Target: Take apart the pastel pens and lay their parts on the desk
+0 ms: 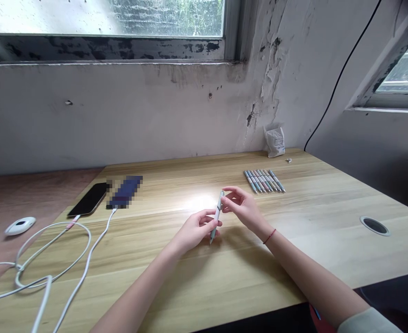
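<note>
Between my two hands, a slim pen with a white and pale green barrel is held tilted above the desk, its tip pointing down toward me. My left hand pinches the lower part of the barrel between thumb and fingers. At the pen's upper end, my right hand has its thumb and fingers closed around the top. A red string bracelet circles the right wrist. Beyond my right hand, several similar pens in pastel colours lie side by side in a row on the desk.
On the wooden desk, two phones, a black one and a blurred blue one, lie at left with white cables attached. A white oval device is farther left. A crumpled packet stands by the wall; a grommet sits at right.
</note>
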